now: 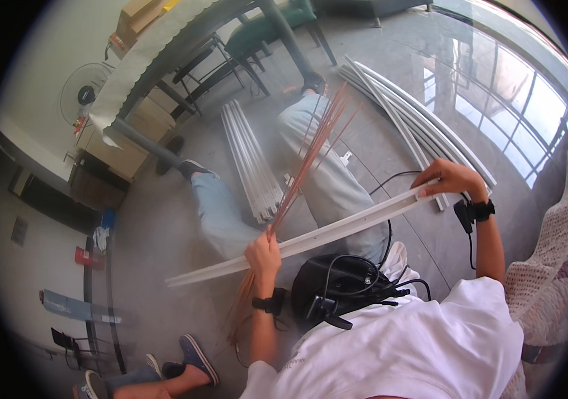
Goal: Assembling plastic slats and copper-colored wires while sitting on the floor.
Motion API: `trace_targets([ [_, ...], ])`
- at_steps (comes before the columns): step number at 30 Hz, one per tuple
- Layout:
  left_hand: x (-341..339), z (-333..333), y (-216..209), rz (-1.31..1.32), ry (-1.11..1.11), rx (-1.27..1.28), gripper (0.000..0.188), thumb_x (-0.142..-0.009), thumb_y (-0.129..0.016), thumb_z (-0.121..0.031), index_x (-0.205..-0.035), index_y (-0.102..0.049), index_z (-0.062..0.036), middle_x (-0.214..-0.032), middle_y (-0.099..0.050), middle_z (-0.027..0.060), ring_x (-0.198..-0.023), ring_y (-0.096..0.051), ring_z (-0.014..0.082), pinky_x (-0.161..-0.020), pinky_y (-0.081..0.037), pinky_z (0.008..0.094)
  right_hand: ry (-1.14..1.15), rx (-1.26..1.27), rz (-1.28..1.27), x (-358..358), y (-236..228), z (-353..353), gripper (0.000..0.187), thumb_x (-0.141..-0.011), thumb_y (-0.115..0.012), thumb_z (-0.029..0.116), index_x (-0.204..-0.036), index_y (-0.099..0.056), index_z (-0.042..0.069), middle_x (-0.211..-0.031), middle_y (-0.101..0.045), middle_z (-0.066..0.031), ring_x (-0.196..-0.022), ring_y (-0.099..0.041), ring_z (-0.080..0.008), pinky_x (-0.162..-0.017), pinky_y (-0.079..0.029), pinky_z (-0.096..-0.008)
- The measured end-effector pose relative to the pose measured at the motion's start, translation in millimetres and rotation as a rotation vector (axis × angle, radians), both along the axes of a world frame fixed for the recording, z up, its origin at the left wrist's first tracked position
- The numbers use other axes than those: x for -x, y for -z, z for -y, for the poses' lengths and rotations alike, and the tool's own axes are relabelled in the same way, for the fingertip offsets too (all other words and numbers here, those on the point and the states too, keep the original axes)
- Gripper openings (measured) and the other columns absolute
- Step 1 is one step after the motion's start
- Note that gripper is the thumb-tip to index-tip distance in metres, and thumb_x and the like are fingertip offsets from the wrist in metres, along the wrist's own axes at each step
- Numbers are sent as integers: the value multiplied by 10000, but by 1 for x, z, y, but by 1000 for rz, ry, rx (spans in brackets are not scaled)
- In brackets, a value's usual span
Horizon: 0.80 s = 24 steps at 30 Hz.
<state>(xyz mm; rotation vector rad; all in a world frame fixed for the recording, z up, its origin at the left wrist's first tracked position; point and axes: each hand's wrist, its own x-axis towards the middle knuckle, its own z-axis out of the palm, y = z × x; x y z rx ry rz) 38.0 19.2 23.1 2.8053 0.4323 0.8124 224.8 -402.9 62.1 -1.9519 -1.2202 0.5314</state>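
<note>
My left hand (263, 258) is closed round a bundle of thin reddish-brown wires or rods (307, 163), which fan out above the fist and trail below it. A long white channel strip (347, 229) lies slantwise across my lap, passing right by that fist. My right hand (450, 178) pinches the strip's right end between thumb and fingers. Between my outstretched legs, several silvery-white channel strips (247, 156) lie side by side on the floor. More long pale strips (410, 110) are stacked beyond my right leg, one crossing over the others.
A black bag (330, 282) with cables rests at my waist. At upper left stands a table (184, 40) with a pale cover, a green chair (264, 40) behind it. Another person's shoe (197, 359) shows at lower left. A knitted cover (557, 259) drapes the seat at right.
</note>
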Motion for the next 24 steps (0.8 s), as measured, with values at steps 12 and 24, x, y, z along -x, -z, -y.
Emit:
trace_targets([
  [12,-67,-72,-68,191,-68,-257,371,-978,-413,-250,-765,-603,-13,-652,-605,227,-650,-598,423,-601,-447,508,-178,7,-815,74,31,-85,306,-979,-487,304,-958,-498,-1,-673,-496,-6,-524,-478,-86,-457,-398,-251],
  [24,-54,-123,-95,310,-269,-73,430,-995,-352,-326,-860,-653,-50,-647,-616,200,-662,-610,413,-623,-463,492,123,-290,-889,64,-22,-195,255,-970,-500,264,-910,-485,17,-696,-500,-27,-543,-501,-109,-469,-438,-262],
])
